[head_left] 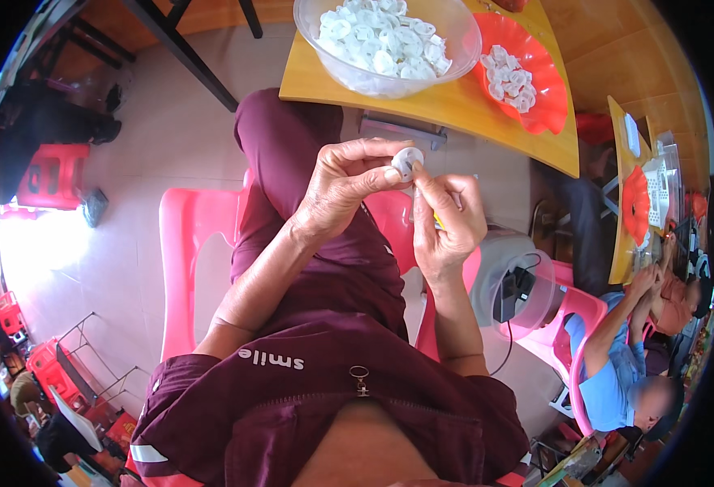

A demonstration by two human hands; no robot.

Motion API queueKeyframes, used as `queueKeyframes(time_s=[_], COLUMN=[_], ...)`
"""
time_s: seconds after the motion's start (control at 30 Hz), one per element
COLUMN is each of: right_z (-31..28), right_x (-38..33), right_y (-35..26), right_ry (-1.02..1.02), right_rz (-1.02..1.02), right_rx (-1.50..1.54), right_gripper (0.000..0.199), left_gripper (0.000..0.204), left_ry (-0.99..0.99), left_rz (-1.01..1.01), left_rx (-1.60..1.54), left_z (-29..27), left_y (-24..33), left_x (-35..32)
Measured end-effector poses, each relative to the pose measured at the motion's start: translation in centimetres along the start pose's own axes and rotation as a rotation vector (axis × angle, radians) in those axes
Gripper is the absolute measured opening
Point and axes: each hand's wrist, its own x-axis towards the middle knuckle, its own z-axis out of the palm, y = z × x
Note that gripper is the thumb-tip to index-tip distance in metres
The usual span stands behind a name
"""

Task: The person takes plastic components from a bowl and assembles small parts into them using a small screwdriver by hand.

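Thumb and finger of the left hand (324,191) pinch a small white disc (404,158), held up in the air just short of the table ahead. Fingertips of the right hand (452,223) meet the disc from the other side; that hand is closed round a yellow item (439,219), mostly hidden, so I can't tell its kind.

Beyond the grip lies the yellow wooden table (446,114), bearing a clear bowl (357,81) heaped with white plastic pieces (385,40) and, to its right, a red wavy-rimmed dish (552,93) with a smaller pile (509,77).

Under the hands are maroon trousers (280,146) and a pink chair (175,243). Pale floor tiles (146,122) spread leftward from the grip to a red stool (52,174) and strong glare. Rightward, a clear tub (485,264) holds a black object (519,284) with a cord; past it, a person in blue (604,398) sits by another yellow table (621,258).
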Motion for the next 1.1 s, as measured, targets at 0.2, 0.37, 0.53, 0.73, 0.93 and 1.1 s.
queueKeyframes(time_s=[0.2, 0.37, 0.53, 0.73, 0.93, 1.1], right_z=[0.3, 0.5, 0.6, 0.5, 0.8, 0.8], right_x=[0.1, 0.1, -0.1, -0.5, -0.6, -0.7], right_y=[0.7, 0.6, 0.4, 0.0, -0.4, -0.2], right_ry=[0.021, 0.012, 0.0, -0.047, -0.099, -0.111], right_rz=[-0.03, -0.05, -0.051, -0.026, -0.105, -0.14], right_rx=[-0.034, -0.029, -0.078, -0.154, -0.348, -0.414], right_gripper=[0.042, 0.043, 0.045, 0.051, 0.049, 0.05], left_gripper=[0.027, 0.027, 0.027, 0.027, 0.027, 0.023], left_ry=[0.005, 0.019, -0.003, 0.053, 0.084, 0.084], left_rz=[0.019, 0.031, 0.081, 0.146, 0.181, 0.16], left_rx=[0.027, 0.044, 0.156, 0.283, 0.381, 0.403], left_z=[-0.2, -0.2, -0.4, -0.1, -0.4, -0.9], left_y=[-0.1, 0.1, 0.3, 0.4, 0.0, -0.3], left_x=[0.0, 0.0, -0.1, -0.4, -0.5, -0.4])
